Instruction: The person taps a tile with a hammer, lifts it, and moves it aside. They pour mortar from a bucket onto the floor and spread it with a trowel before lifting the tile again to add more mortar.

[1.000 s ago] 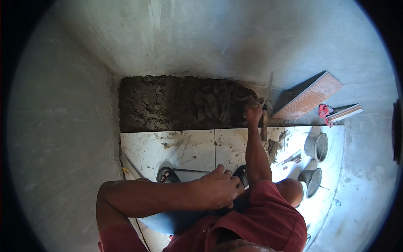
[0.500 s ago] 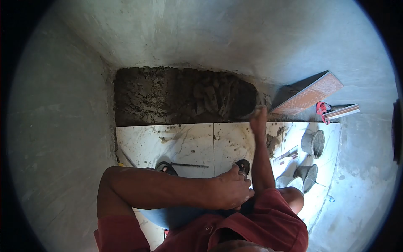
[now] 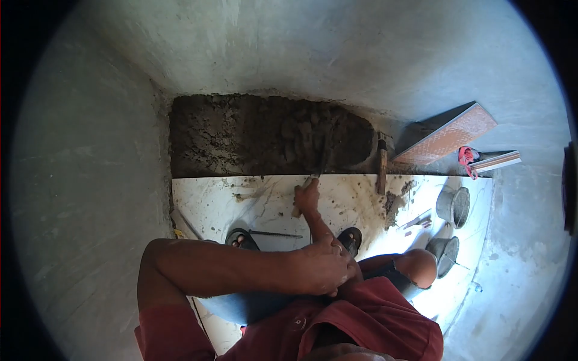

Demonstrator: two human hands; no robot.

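Note:
My right hand [image 3: 307, 195] is closed around the handle of a trowel [image 3: 296, 212], close to the tile edge. Its narrow blade extends over the dark wet mortar [image 3: 253, 135], though mud colour makes its outline hard to see. Loosely curled, my left hand [image 3: 325, 266] lies across my right forearm, with a ring on one finger and no tool visible in it. A hammer [image 3: 382, 163] with a wooden handle lies right of the mortar, its handle reaching over the white floor tiles [image 3: 271, 198].
Tile pieces [image 3: 448, 133] lean at the right wall near a red string bundle [image 3: 466, 159]. Two mortar-stained buckets [image 3: 453, 206] stand on the right. A thin rod [image 3: 276, 234] lies between my sandalled feet. Grey plastered walls [image 3: 90, 180] enclose the corner.
My right hand has moved left from beside the mortar's right end to its front edge, now with a trowel visible in it. The hammer shows where that hand was. My left hand stays nearly still.

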